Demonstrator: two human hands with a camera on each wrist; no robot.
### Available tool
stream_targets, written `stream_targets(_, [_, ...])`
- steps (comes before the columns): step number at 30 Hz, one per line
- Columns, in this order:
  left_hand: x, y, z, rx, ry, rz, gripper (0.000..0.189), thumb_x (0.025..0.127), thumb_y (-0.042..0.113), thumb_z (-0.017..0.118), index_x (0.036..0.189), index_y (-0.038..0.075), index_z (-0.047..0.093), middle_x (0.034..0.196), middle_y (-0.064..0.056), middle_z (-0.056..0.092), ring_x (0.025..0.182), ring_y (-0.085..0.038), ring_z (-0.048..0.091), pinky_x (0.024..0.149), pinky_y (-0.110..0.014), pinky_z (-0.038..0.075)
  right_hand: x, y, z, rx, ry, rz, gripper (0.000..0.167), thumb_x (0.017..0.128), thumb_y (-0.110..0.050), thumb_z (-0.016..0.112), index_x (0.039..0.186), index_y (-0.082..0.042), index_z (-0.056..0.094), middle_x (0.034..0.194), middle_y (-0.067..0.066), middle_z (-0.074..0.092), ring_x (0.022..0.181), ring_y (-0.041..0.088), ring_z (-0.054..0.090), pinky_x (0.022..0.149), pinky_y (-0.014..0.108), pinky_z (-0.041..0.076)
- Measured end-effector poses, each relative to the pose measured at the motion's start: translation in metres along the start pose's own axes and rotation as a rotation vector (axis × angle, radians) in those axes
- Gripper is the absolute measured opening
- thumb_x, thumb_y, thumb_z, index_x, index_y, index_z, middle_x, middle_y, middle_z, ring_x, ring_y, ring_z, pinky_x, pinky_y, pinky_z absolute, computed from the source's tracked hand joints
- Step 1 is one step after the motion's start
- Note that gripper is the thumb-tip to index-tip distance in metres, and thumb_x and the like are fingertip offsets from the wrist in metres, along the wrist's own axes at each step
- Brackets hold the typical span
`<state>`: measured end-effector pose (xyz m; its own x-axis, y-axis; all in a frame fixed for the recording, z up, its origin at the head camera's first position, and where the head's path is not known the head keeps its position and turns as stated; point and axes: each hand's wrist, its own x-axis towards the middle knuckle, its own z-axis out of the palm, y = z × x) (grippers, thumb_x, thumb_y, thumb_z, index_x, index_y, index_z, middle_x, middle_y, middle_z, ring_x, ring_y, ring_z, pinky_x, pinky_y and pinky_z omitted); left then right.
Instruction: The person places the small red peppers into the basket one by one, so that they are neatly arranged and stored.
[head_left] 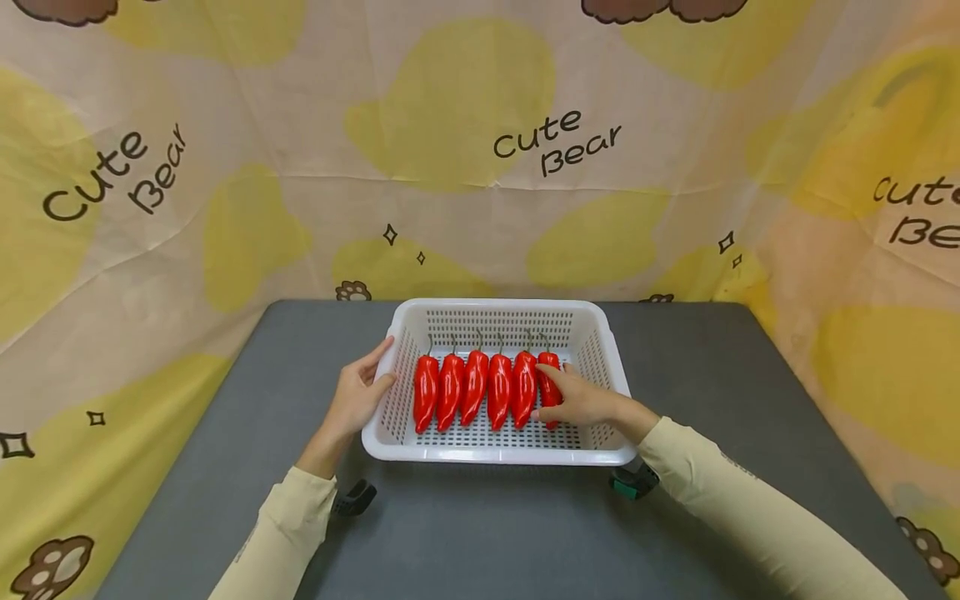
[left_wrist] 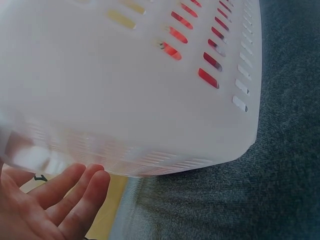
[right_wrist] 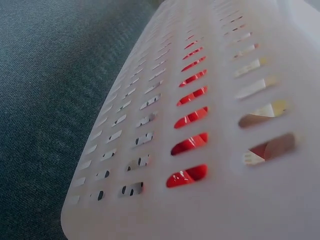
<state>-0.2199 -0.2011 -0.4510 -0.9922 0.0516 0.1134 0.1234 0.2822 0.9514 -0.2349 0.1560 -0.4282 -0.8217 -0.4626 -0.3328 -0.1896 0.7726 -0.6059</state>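
Observation:
A white perforated plastic basket [head_left: 498, 456] stands on the grey table, with several glossy red peppers [head_left: 451, 387] lying in a row, green stems at the far side. My left hand [head_left: 356, 400] holds the basket's left rim, its thumb over the edge. In the left wrist view, the fingers [left_wrist: 82, 200] of that hand lie outside the wall. My right hand [head_left: 588, 400] reaches over the right side, thumb and index finger spread across the rightmost pepper [head_left: 550, 387]. Their tips are close to the neighbouring pepper. Basket wall [right_wrist: 240, 200] mostly hides this hand in the right wrist view.
The grey tabletop [head_left: 480, 533] extends around the basket. Behind it hangs a patterned cloth [head_left: 465, 125] with yellow patches and lettering. Dark wrist-worn devices show below both arms, one [head_left: 356, 498] at left, another [head_left: 635, 481] at right.

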Motion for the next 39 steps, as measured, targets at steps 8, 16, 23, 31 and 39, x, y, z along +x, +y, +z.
stream_targets(8, [-0.002, -0.0038, 0.0008, 0.011, -0.005, 0.008, 0.059, 0.096, -0.002, 0.051, 0.153, 0.004, 0.041, 0.152, -0.027, 0.046, 0.125, -0.043, 0.058, 0.097, -0.05, 0.054, 0.0006, 0.0012, 0.0024, -0.001, 0.004, -0.003, 0.088, 0.091, -0.034, 0.071, 0.159, -0.002, 0.026, 0.159, 0.029, 0.033, 0.145, 0.046, 0.033, 0.116, 0.066, 0.036])
stream_targets(16, [0.0019, -0.0056, 0.0006, 0.012, -0.006, 0.024, 0.058, 0.096, -0.002, 0.051, 0.153, 0.005, 0.042, 0.15, -0.028, 0.048, 0.123, -0.045, 0.059, 0.096, -0.052, 0.054, 0.001, -0.0005, 0.0014, -0.027, 0.01, 0.018, 0.092, 0.09, -0.037, 0.071, 0.16, -0.004, 0.023, 0.161, 0.032, 0.027, 0.145, 0.048, 0.033, 0.116, 0.067, 0.034])
stream_targets(23, [0.0005, -0.0052, 0.0004, 0.002, -0.009, 0.023, 0.058, 0.097, -0.001, 0.051, 0.153, 0.004, 0.041, 0.15, -0.029, 0.048, 0.123, -0.048, 0.059, 0.094, -0.053, 0.054, 0.0017, 0.0, 0.0028, -0.017, 0.006, 0.029, 0.094, 0.09, -0.038, 0.072, 0.161, -0.004, 0.021, 0.162, 0.032, 0.022, 0.147, 0.048, 0.03, 0.117, 0.069, 0.031])
stream_targets(31, [0.0011, -0.0033, -0.0004, 0.002, 0.004, 0.012, 0.058, 0.096, -0.001, 0.052, 0.153, 0.006, 0.042, 0.149, -0.029, 0.05, 0.119, -0.047, 0.061, 0.092, -0.051, 0.056, 0.0029, 0.0011, 0.0018, -0.004, 0.005, 0.019, 0.093, 0.091, -0.036, 0.071, 0.16, -0.001, 0.02, 0.163, 0.034, 0.018, 0.148, 0.051, 0.028, 0.117, 0.07, 0.03])
stream_targets(39, [0.0018, -0.0039, 0.0001, -0.019, -0.004, 0.008, 0.058, 0.096, -0.003, 0.051, 0.153, 0.005, 0.042, 0.148, -0.03, 0.049, 0.121, -0.049, 0.06, 0.092, -0.054, 0.055, 0.0005, -0.0014, 0.0001, 0.012, 0.013, 0.007, 0.088, 0.091, -0.034, 0.071, 0.159, -0.001, 0.025, 0.162, 0.034, 0.021, 0.148, 0.052, 0.026, 0.115, 0.074, 0.03])
